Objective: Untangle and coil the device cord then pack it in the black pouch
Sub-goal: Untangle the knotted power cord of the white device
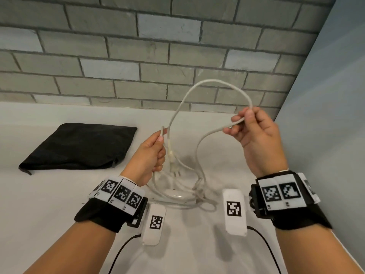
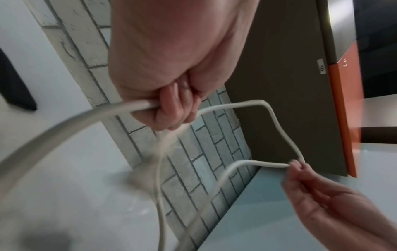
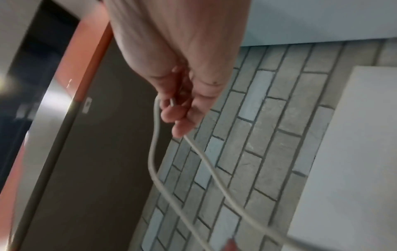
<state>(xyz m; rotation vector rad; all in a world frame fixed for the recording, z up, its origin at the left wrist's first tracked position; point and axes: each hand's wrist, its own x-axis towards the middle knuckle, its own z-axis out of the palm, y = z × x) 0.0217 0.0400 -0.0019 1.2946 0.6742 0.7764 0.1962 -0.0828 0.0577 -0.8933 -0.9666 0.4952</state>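
A white device cord arches in the air between my two hands. My left hand grips one stretch of it in a fist, with the two-pin plug dangling just right of the fingers. My right hand pinches a bend of the cord between thumb and fingertips, higher and to the right. The remainder lies tangled around a white adapter brick on the table below. The black pouch lies flat at the left, apart from both hands. In the left wrist view the cord loops from my fist across to the right hand.
The white table runs back to a grey brick wall; a pale blue panel closes the right side. Thin black cables trail from my wrist units toward the table's front edge.
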